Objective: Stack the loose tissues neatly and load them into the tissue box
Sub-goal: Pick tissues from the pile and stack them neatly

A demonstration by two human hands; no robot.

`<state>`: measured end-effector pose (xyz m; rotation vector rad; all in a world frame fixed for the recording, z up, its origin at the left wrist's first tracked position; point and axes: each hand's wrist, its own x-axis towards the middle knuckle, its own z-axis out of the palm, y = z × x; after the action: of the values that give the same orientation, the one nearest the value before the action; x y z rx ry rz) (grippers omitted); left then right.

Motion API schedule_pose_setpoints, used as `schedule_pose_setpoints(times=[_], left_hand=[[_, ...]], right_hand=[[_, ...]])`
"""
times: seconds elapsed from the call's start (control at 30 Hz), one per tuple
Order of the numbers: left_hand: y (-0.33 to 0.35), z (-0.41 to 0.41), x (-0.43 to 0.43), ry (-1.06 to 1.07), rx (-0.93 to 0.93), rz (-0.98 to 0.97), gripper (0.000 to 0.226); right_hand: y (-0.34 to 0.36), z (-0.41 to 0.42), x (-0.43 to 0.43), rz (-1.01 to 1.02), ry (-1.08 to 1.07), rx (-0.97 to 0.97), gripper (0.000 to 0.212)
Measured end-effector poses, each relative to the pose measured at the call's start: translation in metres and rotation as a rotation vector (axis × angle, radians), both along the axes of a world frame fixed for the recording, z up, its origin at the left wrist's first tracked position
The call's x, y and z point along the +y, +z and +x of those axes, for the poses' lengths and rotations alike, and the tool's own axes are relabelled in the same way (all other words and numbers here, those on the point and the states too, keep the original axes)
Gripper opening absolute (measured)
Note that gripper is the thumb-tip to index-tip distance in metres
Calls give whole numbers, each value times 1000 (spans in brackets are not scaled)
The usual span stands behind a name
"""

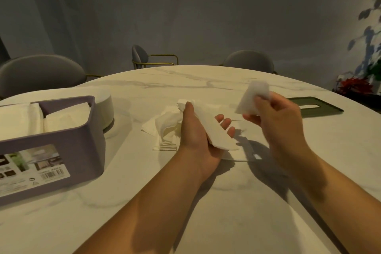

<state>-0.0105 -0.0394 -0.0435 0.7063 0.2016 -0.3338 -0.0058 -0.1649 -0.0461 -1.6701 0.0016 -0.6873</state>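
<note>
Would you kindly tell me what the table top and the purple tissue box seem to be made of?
Table top: probably marble or a marble-look slab, pale with grey veins and a soft sheen. Tissue box: likely moulded plastic, matte purple, with smooth rounded corners and even walls; a printed paper label is stuck on its side.

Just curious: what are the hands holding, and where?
The left hand grips a folded tissue across its middle; the right hand pinches a second tissue by its lower edge.

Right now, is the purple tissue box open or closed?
Open. The tissue box has no cover on top, white tissues show inside it, and a slotted green cover lies apart on the table.
</note>
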Motion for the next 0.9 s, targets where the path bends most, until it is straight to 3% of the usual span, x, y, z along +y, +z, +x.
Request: schedule_pose_setpoints(times=[0.13,0.27,0.33,0.4,0.47,0.57,0.67,0.9], left_hand=[[-3,0,-1,-88,-87,40,61],[0,-1,2,-55,-65,64,53],[3,-1,4,11,-36,42,51],[6,1,9,75,-37,-16,59],[8,5,16,137,-32,-71,68],[9,11,26,194,-18,-110,68],[6,13,27,217,-15,-83,61],[3,14,25,224,-9,-71,61]], right_hand=[[-10,-4,12,-401,199,0,19],[-9,-7,11,-492,358,66,15],[-2,-9,8,-506,340,34,14],[7,-10,3,-549,305,37,28],[12,-12,0,-636,286,148,42],[11,-11,-3,-861,292,374,38],[5,-11,-2,-989,328,536,47],[-5,-6,1,-1097,210,455,33]])
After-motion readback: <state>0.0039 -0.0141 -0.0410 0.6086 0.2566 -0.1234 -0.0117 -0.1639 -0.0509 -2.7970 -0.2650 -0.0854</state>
